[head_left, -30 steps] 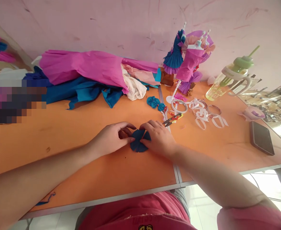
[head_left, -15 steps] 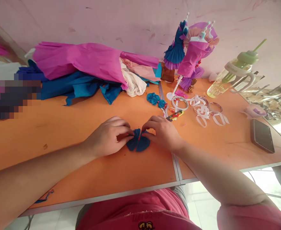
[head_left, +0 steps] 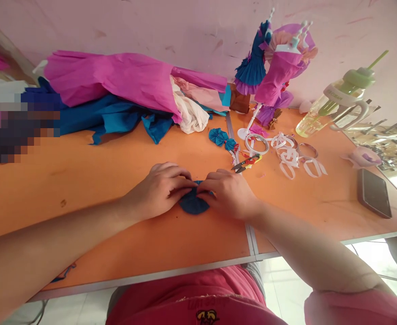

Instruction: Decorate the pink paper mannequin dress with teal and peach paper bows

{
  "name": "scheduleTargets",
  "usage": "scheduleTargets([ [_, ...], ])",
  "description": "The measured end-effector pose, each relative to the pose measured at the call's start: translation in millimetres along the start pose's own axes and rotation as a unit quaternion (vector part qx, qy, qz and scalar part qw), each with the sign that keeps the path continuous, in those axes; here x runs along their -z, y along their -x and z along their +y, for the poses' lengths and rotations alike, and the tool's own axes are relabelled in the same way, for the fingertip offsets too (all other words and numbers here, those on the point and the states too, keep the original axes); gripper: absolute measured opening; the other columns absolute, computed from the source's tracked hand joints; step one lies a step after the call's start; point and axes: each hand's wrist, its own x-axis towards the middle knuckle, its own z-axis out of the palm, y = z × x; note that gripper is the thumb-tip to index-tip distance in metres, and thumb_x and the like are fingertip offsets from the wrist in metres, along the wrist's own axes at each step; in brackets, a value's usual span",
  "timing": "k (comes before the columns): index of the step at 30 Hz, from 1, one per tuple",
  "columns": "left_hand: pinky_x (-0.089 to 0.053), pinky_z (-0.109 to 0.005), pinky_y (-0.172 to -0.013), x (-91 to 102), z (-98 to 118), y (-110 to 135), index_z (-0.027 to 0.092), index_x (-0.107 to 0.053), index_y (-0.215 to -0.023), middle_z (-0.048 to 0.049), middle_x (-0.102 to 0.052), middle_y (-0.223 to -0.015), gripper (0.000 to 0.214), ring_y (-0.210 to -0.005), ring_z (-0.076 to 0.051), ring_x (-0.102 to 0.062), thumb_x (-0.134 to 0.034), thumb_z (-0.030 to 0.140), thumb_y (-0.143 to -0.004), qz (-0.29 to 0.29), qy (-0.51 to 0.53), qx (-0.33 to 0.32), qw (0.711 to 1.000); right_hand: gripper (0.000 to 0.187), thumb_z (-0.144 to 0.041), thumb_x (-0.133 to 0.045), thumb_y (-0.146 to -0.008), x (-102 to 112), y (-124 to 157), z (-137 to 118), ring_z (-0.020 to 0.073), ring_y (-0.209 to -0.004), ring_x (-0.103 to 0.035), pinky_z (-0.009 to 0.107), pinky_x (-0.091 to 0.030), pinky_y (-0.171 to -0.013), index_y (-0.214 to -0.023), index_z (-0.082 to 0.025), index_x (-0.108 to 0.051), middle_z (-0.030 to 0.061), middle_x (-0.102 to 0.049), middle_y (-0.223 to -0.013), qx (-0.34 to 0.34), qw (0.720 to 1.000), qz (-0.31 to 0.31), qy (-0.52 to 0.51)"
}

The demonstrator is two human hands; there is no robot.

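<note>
blue bow (head_left: 193,205): crinkled matt crepe paper | table (head_left: 100,180): smooth matt orange laminate

A dark blue pleated paper fan (head_left: 193,205) lies flat on orange tabletop.

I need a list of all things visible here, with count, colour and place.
folded paper: one, dark blue, middle of the table
paper bow: one, blue, behind the folded paper
snips: one, yellow and red, beside the bow
paper loops: several, white, right of the snips
paper dresses: at least two, blue and magenta, on stands behind
paper sheets: one pile, magenta, blue and white, back left
bottle: one, clear with green lid, back right
phone: one, dark, right side
table: one, orange, under everything
left hand: one, fingers on the folded paper
right hand: one, fingers on the folded paper
</note>
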Motion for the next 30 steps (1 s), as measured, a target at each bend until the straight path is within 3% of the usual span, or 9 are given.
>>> scheduleTargets([
  [3, -0.044, -0.037, -0.087, 6.1, 7.4, 1.6, 0.021, -0.072, -0.097, -0.0055, -0.067, -0.099, 0.022, -0.094, -0.022, -0.060, -0.058, 0.037, -0.090, 0.023, -0.020, 0.044, 0.999, 0.022, -0.031, -0.053, -0.095, 0.8, 0.8, 1.7, 0.0177, -0.091, -0.052, 0.029, -0.037, -0.077, -0.107, -0.025, -0.071, 0.0047, -0.066, -0.099, 0.007, 1.000, 0.025, 0.005],
  [9, -0.039, -0.041, -0.087, 11.0, 29.2, 5.0, 0.025, -0.073, -0.086, -0.0032, -0.067, -0.092, 0.015, -0.095, -0.023, -0.057, -0.066, 0.038, -0.083, -0.059, -0.048, 0.059, 0.995, 0.019, -0.034, -0.056, -0.094, -3.8, -0.7, -1.2, 0.0180, -0.088, -0.048, 0.029, -0.035, -0.069, -0.096, -0.027, -0.074, 0.0025, -0.064, -0.091, 0.005, 0.999, -0.006, 0.049],
  [15, -0.037, -0.042, -0.085, 8.4, 26.8, 3.5, 0.028, -0.074, -0.084, -0.0014, -0.067, -0.091, 0.010, -0.094, -0.023, -0.058, -0.065, 0.032, -0.083, -0.067, -0.054, 0.052, 0.995, 0.023, -0.033, -0.051, -0.097, -8.9, -3.8, -5.1, 0.0189, -0.087, -0.049, 0.030, -0.032, -0.062, -0.092, -0.022, -0.071, 0.0063, -0.062, -0.093, 0.008, 0.995, -0.028, 0.099],
  [21, -0.037, -0.042, -0.084, 8.7, 25.9, 2.2, 0.027, -0.073, -0.083, -0.0014, -0.067, -0.091, 0.011, -0.093, -0.023, -0.059, -0.063, 0.030, -0.083, -0.072, -0.065, 0.046, 0.994, 0.021, -0.018, -0.046, -0.096, -11.7, -5.7, -10.6, 0.0186, -0.086, -0.052, 0.030, -0.034, -0.061, -0.093, -0.018, -0.067, 0.0072, -0.061, -0.098, 0.020, 0.990, -0.046, 0.134],
  [25, -0.038, -0.041, -0.085, 8.3, 21.9, 2.4, 0.026, -0.073, -0.084, -0.0022, -0.068, -0.091, 0.014, -0.094, -0.023, -0.059, -0.060, 0.031, -0.085, -0.064, -0.063, 0.041, 0.995, 0.024, -0.027, -0.048, -0.097, -7.5, -1.7, -3.6, 0.0158, -0.084, -0.054, 0.028, -0.034, -0.061, -0.094, -0.024, -0.071, 0.0039, -0.064, -0.095, 0.013, 0.995, -0.045, 0.093],
  [30, -0.038, -0.042, -0.087, 10.6, 18.1, 3.5, 0.027, -0.073, -0.084, -0.0033, -0.069, -0.090, 0.013, -0.094, -0.024, -0.059, -0.061, 0.031, -0.085, -0.051, -0.066, 0.036, 0.996, 0.026, -0.036, -0.049, -0.098, 0.9, 3.1, 3.1, 0.0144, -0.090, -0.059, 0.026, -0.038, -0.068, -0.116, -0.033, -0.068, 0.0004, -0.067, -0.104, -0.017, 0.999, 0.004, 0.035],
])
